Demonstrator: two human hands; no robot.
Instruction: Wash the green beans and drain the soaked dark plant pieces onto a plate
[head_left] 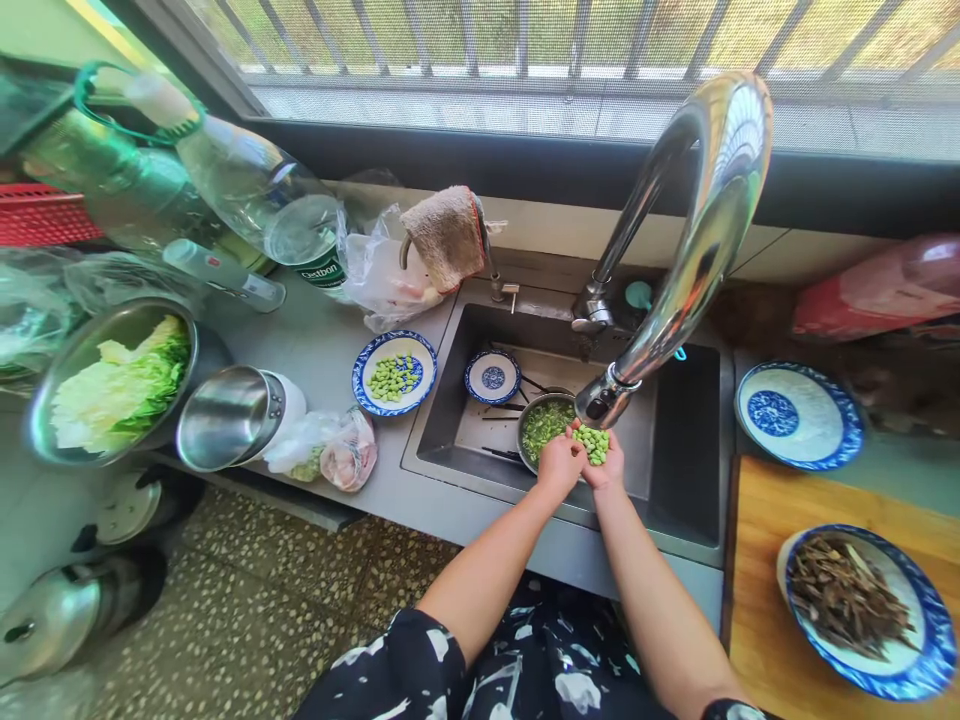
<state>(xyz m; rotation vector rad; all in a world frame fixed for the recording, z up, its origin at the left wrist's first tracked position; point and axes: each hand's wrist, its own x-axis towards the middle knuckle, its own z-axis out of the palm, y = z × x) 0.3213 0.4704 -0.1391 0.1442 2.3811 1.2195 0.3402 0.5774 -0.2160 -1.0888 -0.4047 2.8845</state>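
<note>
Cupped under the faucet head, my right hand (pixel 611 470) holds a heap of shelled green beans (pixel 592 444) in its palm. My left hand (pixel 561 464) is beside it, fingers bent and pressed together at the heap's edge; what they pinch, if anything, is hidden. Just below and left of the hands, a metal bowl (pixel 523 449) of water with green bits floating in it stands in the sink (pixel 480 400). A small blue-and-white dish (pixel 493 377) and several dark chopsticks (pixel 504 407) lie in the sink behind the bowl. The chrome faucet (pixel 607 392) hangs directly over the hands.
On the left counter are a plate (pixel 361 385) with green beans, bagged food (pixel 349 452), a steel pot (pixel 217 420) and a bowl (pixel 37 425) of cabbage. At right, a blue-rimmed plate (pixel 851 430) and a bowl of dried brown strips (pixel 847 595) near a cutting board (pixel 757 560).
</note>
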